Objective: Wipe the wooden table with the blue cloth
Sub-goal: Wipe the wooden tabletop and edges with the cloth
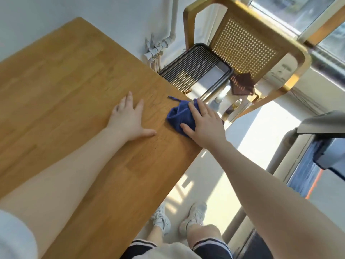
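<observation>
The wooden table (61, 94) fills the left half of the view. A bunched blue cloth (180, 114) lies on it near the right-hand corner, a thin loop of it trailing to the upper left. My right hand (205, 126) presses flat on top of the cloth, fingers spread over it, a ring on one finger. My left hand (128, 119) rests palm down on the bare wood to the left of the cloth, fingers apart, holding nothing.
A wooden chair with a cane back (242, 45) and a dark ribbed seat (196, 68) stands just beyond the table's corner. White pipes (158, 47) run along the wall. My feet in pale shoes (179, 219) stand on the floor beside the table edge.
</observation>
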{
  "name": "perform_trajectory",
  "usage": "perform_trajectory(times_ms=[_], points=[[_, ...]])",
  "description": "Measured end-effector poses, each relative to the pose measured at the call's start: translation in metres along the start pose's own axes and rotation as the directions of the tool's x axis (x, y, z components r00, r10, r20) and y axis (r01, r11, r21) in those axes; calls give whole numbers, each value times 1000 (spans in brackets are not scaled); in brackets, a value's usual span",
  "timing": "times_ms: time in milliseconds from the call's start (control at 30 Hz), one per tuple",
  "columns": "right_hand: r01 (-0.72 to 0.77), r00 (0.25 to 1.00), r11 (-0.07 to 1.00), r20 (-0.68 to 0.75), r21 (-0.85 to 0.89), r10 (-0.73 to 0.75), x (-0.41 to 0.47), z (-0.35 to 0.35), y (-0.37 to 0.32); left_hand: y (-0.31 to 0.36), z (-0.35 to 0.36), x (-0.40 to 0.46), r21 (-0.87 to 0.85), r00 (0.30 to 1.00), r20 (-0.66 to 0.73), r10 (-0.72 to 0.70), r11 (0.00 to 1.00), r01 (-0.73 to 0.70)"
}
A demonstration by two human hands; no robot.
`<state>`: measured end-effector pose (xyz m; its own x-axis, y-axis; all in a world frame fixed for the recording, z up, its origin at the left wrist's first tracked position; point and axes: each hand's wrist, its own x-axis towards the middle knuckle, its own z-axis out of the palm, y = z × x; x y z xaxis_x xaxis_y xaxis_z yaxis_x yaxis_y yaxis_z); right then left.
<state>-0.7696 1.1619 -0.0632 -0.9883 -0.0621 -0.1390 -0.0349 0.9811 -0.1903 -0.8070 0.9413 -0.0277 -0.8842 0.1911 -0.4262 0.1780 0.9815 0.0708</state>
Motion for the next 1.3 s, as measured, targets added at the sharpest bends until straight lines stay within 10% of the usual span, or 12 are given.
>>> perform_trajectory(times_ms=[500, 700, 1067, 1300], points=[[555, 798, 824, 210, 111, -565, 74, -18, 29, 8, -4, 3, -150, 990, 81, -114, 981, 125], [592, 766, 771, 133, 237, -629, 95, -17, 15, 22, -9, 10, -387, 951, 157, -267, 869, 308], [521, 716, 734, 245, 436, -654, 108, -14, 36, 57, -9, 25, -241, 869, 118, -480, 835, 494], [331, 846, 697, 127, 637, -518, 134, -9, 6, 56, -12, 19, -136, 885, 74, -459, 875, 465]])
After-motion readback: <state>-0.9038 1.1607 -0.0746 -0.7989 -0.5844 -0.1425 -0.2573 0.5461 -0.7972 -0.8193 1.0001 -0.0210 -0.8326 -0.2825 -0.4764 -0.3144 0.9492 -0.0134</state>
